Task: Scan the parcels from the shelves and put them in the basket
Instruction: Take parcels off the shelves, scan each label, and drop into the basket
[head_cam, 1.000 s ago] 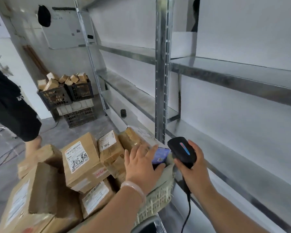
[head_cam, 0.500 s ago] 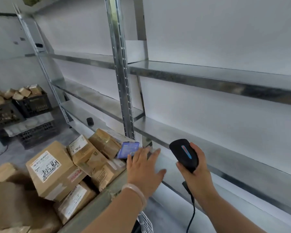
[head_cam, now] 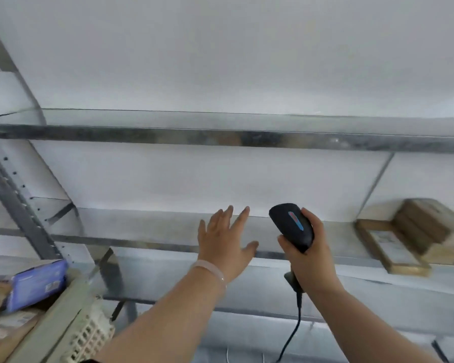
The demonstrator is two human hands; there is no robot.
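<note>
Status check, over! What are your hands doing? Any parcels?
Left hand open, empty. Right hand grips black corded scanner. Brown cardboard parcels on grey metal shelf, far right. Nothing blocking.

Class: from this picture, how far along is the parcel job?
Done: a blue packet and brown boxes lie in the basket. In hand: the right hand grips the scanner; the left hand is open, holding nothing. Left: parcels on the shelf at right.
</note>
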